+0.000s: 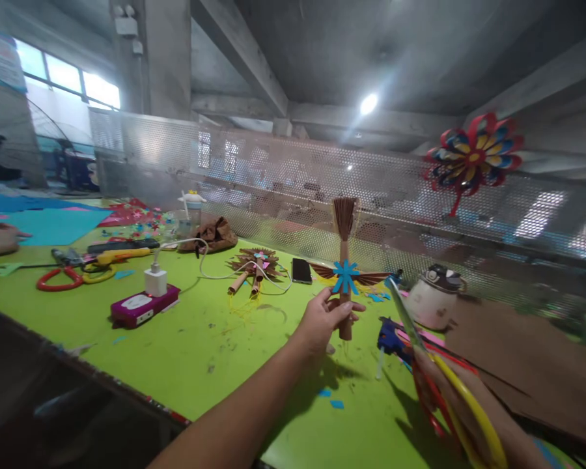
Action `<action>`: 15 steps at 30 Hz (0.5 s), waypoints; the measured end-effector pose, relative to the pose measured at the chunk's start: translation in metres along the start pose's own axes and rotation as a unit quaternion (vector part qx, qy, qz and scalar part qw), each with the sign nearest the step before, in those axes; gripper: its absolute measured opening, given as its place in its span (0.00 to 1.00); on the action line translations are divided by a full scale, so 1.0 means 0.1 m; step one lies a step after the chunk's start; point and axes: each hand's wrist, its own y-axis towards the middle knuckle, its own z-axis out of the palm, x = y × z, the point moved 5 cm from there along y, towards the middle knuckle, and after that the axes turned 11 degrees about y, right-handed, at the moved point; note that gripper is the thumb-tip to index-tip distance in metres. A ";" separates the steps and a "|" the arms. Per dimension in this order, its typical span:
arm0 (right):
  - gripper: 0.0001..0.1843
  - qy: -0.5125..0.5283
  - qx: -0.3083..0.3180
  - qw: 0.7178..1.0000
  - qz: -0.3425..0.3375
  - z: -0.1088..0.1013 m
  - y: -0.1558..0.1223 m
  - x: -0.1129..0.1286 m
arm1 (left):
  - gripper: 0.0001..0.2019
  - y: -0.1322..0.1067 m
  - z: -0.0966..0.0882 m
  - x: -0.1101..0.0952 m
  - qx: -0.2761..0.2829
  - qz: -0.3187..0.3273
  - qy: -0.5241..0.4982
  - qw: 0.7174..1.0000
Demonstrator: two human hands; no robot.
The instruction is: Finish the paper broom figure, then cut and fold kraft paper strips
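Observation:
My left hand [328, 319] is closed round the lower stem of a brown folded-paper figure [344, 221], held upright over the green table. The figure has a fan at its top, pleated wings at each side and a blue paper star [346, 277] at its middle. In my right hand [444, 384] is a pair of scissors [452, 374] with yellow and red handles, the blades pointing up and to the left, apart from the figure. Beneath the scissors lies a blue hot-glue gun [393, 337], partly hidden.
A magenta power strip [144, 306] with a white charger stands left on the green table [200, 384]. Behind are another brown paper figure [256, 264] and a phone [301, 271]. Brown cardboard [527, 352] and a white jar [432, 299] are right. Another person's hand [0, 239] is far left.

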 end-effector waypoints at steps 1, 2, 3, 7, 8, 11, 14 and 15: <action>0.22 0.031 0.021 0.999 0.033 0.07 0.01 0.00 | 0.20 0.01 -0.01 0.01 -0.001 -0.002 -0.002 1.000; 0.21 0.067 0.035 0.995 0.058 0.14 0.02 0.02 | 0.20 0.02 -0.01 0.03 0.000 -0.004 -0.005 1.000; 0.19 0.100 0.041 0.992 0.072 0.18 0.04 0.04 | 0.20 0.03 -0.02 0.05 0.000 -0.005 -0.010 1.000; 0.21 0.195 0.057 0.977 0.069 0.29 0.19 0.06 | 0.17 0.04 -0.01 0.09 0.007 -0.009 -0.034 0.999; 0.22 0.214 0.063 0.973 0.063 0.29 0.23 0.03 | 0.16 0.04 -0.01 0.10 0.005 -0.010 -0.035 0.999; 0.23 0.261 0.079 0.960 0.056 0.27 0.32 -0.06 | 0.14 0.03 -0.01 0.12 -0.007 -0.021 -0.026 0.999; 0.23 0.252 0.068 0.964 0.043 0.20 0.27 -0.11 | 0.12 0.03 0.00 0.13 -0.003 -0.038 -0.017 0.999; 0.23 0.227 0.055 0.972 0.033 0.18 0.23 -0.10 | 0.12 0.03 0.00 0.13 -0.001 -0.042 -0.016 0.999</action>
